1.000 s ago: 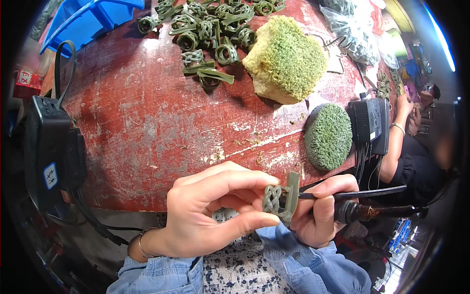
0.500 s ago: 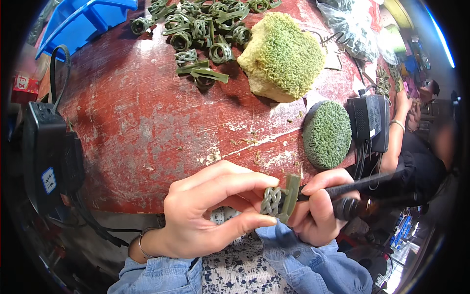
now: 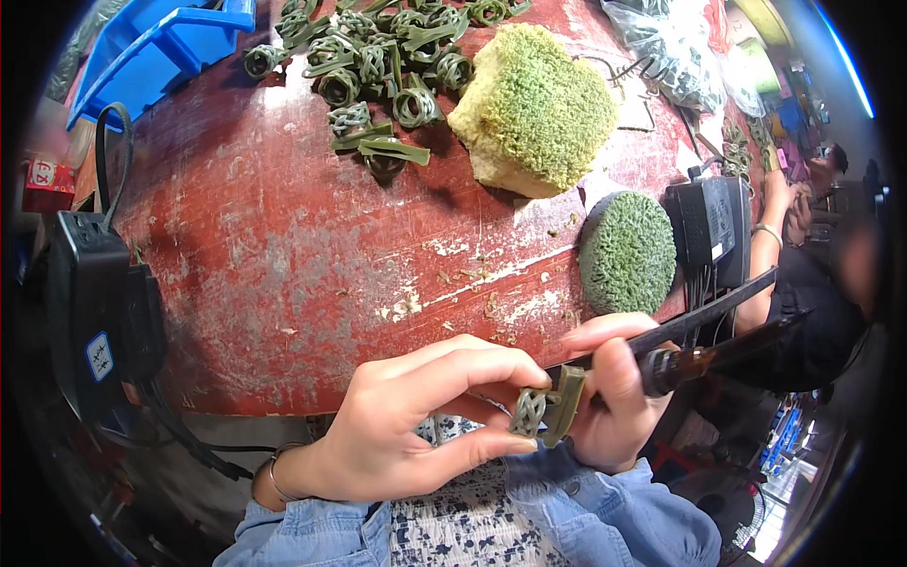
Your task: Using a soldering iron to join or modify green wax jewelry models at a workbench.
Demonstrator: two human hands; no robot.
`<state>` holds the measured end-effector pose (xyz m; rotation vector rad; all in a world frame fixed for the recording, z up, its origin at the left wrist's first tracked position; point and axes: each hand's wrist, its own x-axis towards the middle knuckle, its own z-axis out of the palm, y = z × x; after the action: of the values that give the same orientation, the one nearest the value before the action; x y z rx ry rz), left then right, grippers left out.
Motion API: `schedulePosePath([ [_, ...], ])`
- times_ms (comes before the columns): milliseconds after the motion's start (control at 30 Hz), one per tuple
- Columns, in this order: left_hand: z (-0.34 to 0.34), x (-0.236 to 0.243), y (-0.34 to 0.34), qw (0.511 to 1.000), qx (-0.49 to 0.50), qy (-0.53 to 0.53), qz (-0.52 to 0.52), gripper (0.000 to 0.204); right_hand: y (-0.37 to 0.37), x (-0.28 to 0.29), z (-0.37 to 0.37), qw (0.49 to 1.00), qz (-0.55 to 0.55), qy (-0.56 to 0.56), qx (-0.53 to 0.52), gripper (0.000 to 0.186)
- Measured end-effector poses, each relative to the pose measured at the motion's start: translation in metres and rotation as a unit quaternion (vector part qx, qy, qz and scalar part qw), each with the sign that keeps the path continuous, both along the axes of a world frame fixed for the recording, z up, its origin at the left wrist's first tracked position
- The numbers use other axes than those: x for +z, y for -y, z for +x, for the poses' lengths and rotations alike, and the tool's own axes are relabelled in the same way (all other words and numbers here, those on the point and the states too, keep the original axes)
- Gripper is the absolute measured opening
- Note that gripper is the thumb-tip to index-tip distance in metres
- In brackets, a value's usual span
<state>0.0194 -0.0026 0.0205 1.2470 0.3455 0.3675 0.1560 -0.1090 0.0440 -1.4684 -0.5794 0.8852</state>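
Between the thumb and fingers of my left hand [image 3: 425, 416] is a small green ring piece [image 3: 529, 410] with an open braided band and a flat strip [image 3: 564, 408] at its right side. My right hand [image 3: 619, 406] is closed round a long black bar-shaped tool [image 3: 713, 308], which slants up to the right; its near end is hidden behind the fingers and the ring piece. A second dark tool with a brown, shiny shaft [image 3: 694, 364] sticks out beside it from the same hand. The right fingertips are close to the strip; whether they touch it I cannot tell.
Many similar green ring pieces [image 3: 378, 66] lie heaped on the worn red table [image 3: 283, 283]. A yellow-green sponge block [image 3: 539, 109], a round green sponge [image 3: 628, 253] and a black box [image 3: 709, 222] stand right. Left are a blue bin [image 3: 151, 47] and black device [image 3: 90, 302]. A person's arm [image 3: 770, 236] shows right.
Both hands and the ring piece have shifted slightly down. The black bar now tilts more steeply up to the right, and the brown-shafted tool shows more clearly.
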Motion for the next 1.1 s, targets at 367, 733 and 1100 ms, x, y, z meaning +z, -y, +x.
schedulePosePath([
  [367,-0.004,0.000,0.008,0.993,0.092,-0.007,-0.076,0.043,0.024,-0.010,-0.002,0.992,0.117,0.033,0.027,0.020],
  [733,-0.001,-0.001,0.016,0.979,0.124,-0.013,-0.163,0.041,0.018,-0.008,-0.011,0.995,0.092,0.046,-0.004,0.018],
  [1100,0.000,-0.005,0.022,0.970,0.120,0.030,-0.211,0.037,0.017,-0.021,-0.018,0.983,0.154,0.095,-0.023,0.015],
])
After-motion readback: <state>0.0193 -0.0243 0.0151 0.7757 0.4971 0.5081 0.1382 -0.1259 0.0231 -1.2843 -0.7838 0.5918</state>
